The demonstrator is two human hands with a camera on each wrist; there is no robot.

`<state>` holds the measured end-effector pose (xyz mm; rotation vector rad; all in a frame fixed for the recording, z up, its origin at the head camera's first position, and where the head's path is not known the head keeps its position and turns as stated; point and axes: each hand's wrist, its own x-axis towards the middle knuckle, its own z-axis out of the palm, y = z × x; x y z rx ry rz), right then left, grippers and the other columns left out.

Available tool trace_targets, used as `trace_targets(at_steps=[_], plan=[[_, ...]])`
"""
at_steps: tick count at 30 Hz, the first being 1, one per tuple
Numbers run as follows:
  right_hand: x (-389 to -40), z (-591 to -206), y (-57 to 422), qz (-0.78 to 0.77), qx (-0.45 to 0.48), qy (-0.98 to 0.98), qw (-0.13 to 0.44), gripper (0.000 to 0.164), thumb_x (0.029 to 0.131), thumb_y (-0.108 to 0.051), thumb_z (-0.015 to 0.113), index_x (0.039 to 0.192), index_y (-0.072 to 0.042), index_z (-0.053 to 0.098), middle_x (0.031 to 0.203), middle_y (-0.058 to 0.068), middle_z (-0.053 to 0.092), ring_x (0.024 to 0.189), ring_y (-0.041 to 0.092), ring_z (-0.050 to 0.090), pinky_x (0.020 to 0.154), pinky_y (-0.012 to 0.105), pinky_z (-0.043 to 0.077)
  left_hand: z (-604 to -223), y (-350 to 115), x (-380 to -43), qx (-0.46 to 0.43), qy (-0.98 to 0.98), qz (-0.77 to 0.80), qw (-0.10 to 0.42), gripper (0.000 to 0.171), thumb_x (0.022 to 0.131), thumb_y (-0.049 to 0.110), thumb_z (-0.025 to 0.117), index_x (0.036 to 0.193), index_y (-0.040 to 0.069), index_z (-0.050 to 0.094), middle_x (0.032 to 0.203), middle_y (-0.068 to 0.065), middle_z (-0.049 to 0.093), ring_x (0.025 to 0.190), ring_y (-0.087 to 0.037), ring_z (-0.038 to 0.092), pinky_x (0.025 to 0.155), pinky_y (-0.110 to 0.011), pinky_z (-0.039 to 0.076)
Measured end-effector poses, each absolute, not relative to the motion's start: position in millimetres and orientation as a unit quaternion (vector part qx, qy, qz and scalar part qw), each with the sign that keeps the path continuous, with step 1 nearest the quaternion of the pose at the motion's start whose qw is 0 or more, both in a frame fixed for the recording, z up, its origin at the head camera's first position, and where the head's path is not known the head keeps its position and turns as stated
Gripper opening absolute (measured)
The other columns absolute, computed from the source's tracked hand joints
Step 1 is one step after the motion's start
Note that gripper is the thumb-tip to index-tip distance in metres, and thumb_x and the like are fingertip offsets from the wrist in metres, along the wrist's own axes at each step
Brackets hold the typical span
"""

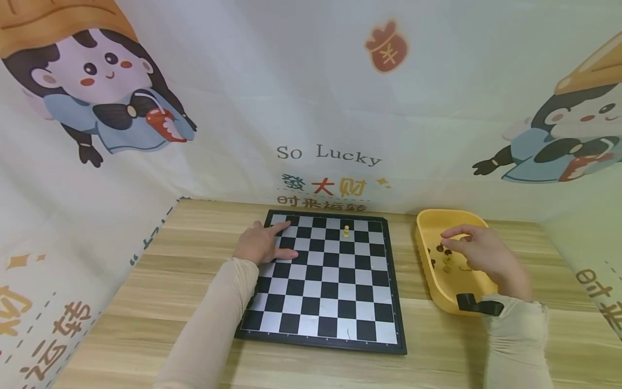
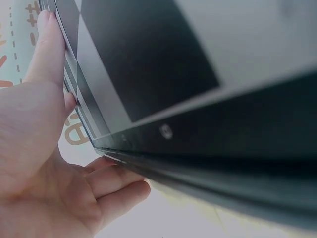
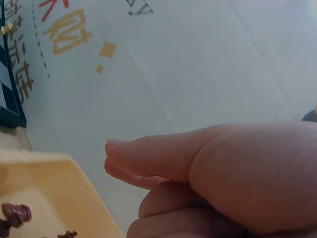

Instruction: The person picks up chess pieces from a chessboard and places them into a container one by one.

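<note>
A black-and-white chessboard (image 1: 330, 275) lies on the table. One small yellow chess piece (image 1: 346, 232) stands near its far side. My left hand (image 1: 257, 243) rests at the board's left edge, thumb and index finger spread over the squares; in the left wrist view its other fingers lie along the board's rim. Over the yellow tray (image 1: 424, 270), my right hand (image 1: 478, 251) hovers with thumb and index tips close together. No piece shows between those tips in the right wrist view. Dark brown chess pieces (image 3: 17, 214) and yellow chess pieces (image 1: 448, 263) lie inside the tray.
Wood-grain table (image 1: 160, 292) surrounds the board and tray. A printed white cloth (image 1: 272, 81) hangs behind and at both sides. A black strap piece (image 1: 478, 305) sits at my right wrist, above the tray's near end.
</note>
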<state>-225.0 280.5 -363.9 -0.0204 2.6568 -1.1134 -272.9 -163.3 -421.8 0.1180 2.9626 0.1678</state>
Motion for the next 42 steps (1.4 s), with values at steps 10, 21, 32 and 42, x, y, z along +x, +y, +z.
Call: trace_targets(at_steps=[10, 21, 32, 42], plan=[[-231.6, -357.6, 235.7, -0.363, -0.052, 0.924, 0.107, 0.041, 0.101, -0.033, 0.063, 0.128, -0.004, 0.064, 0.100, 0.010, 0.065, 0.066, 0.015, 0.050, 0.058, 0.028, 0.045, -421.5, -163.7, -272.3, 0.040, 0.994, 0.054, 0.089, 0.097, 0.077, 0.076, 0.068, 0.158, 0.033, 0.038, 0.143, -0.037, 0.050, 0.088, -0.031, 0.057, 0.072, -0.039, 0.052], [-239.7, -345.5, 199.5, -0.327, -0.087, 0.936, 0.096, 0.037, 0.102, -0.034, 0.059, 0.125, -0.007, 0.067, 0.133, 0.022, 0.063, 0.108, 0.034, 0.057, 0.083, 0.039, 0.048, -421.6, -164.8, -272.5, 0.039, 0.994, 0.058, 0.086, 0.097, 0.077, 0.076, 0.069, 0.158, 0.033, 0.037, 0.143, -0.036, 0.051, 0.088, -0.031, 0.057, 0.071, -0.038, 0.050], [-260.1, -364.6, 166.6, -0.372, -0.071, 0.921, 0.086, 0.046, 0.101, -0.036, 0.062, 0.134, -0.004, 0.061, 0.134, 0.019, 0.061, 0.098, 0.028, 0.054, 0.080, 0.037, 0.044, -422.0, -164.8, -271.8, 0.045, 0.994, 0.058, 0.078, 0.097, 0.077, 0.076, 0.069, 0.158, 0.032, 0.039, 0.137, -0.035, 0.055, 0.084, -0.029, 0.055, 0.066, -0.036, 0.048], [-277.1, -378.0, 140.4, -0.436, -0.090, 0.894, 0.058, 0.051, 0.100, -0.035, 0.064, 0.141, -0.005, 0.056, 0.120, 0.015, 0.067, 0.092, 0.026, 0.061, 0.079, 0.036, 0.051, -424.0, -165.4, -273.2, 0.047, 0.994, 0.056, 0.076, 0.097, 0.076, 0.076, 0.069, 0.158, 0.032, 0.040, 0.139, -0.035, 0.055, 0.089, -0.031, 0.056, 0.071, -0.039, 0.051]])
